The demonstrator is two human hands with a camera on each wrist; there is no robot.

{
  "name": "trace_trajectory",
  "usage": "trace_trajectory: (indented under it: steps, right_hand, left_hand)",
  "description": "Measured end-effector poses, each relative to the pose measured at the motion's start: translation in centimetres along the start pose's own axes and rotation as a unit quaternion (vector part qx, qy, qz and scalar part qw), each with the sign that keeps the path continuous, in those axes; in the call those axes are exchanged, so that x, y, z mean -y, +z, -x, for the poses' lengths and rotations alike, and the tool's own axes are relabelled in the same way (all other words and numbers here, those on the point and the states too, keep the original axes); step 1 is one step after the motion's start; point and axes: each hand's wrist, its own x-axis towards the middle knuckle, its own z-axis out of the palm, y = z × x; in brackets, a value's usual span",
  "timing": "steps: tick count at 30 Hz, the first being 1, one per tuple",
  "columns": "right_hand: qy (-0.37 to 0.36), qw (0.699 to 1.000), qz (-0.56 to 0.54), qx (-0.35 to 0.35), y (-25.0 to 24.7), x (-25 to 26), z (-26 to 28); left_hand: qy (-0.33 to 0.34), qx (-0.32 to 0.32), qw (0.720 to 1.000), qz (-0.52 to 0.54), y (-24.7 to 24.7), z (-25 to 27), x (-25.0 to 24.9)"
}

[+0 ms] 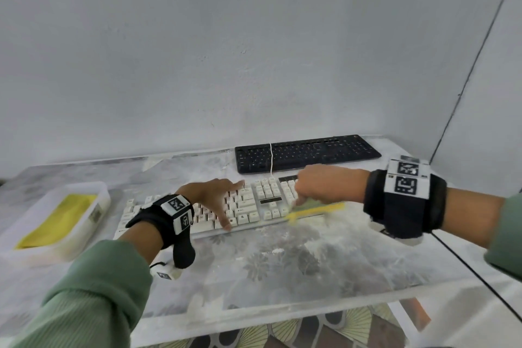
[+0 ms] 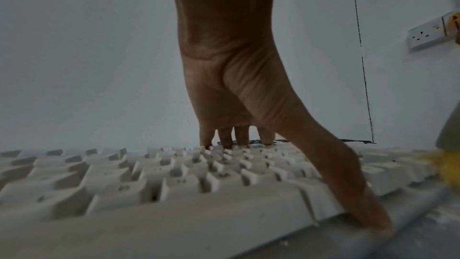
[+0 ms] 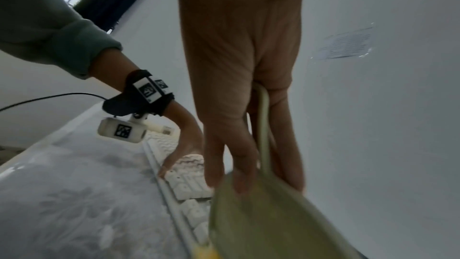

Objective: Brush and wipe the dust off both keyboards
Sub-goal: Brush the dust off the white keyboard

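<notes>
At the table's middle lies the white keyboard [image 1: 226, 207], being brushed; the right hand [image 1: 324, 183] grips a yellow-green brush [image 1: 316, 207] at its right end, the spread left hand [image 1: 217, 198] steadies it. Next probably the black keyboard [image 1: 308, 153] behind.

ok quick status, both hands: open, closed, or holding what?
Left hand: open, fingers spread, pressing down on the white keyboard.
Right hand: closed, holding the green and yellow brush over the keyboard's right end.
</notes>
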Motion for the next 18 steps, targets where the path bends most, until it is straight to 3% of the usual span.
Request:
trace_trajectory:
  steps: [3, 7, 9, 14, 18]
  right_hand:
    - [0.042, 0.999, -0.029, 0.01, -0.1, -2.3, 0.9]
    - [0.011, 0.991, -0.1, -0.088, -1.0, -2.1, -0.4]
    - [-0.005, 0.991, -0.088, -0.1, -0.9, -0.7, -1.2]
    - [0.013, 0.999, -0.023, -0.048, 1.0, -1.9, 0.5]
    - [0.053, 0.998, -0.037, -0.005, 2.1, -4.0, 3.0]
  left_hand:
    - [-0.003, 0.005, 1.0, 0.002, -0.2, 0.1, -0.2]
    - [-0.007, 0.008, 1.0, -0.001, -0.1, 0.1, -0.1]
    - [-0.007, 0.01, 1.0, 0.0, -0.1, 0.1, -0.1]
    - [-0.008, 0.019, 1.0, 0.013, -0.2, 0.6, -0.2]
    - [-0.007, 0.018, 1.0, 0.018, -0.2, 0.9, -0.6]
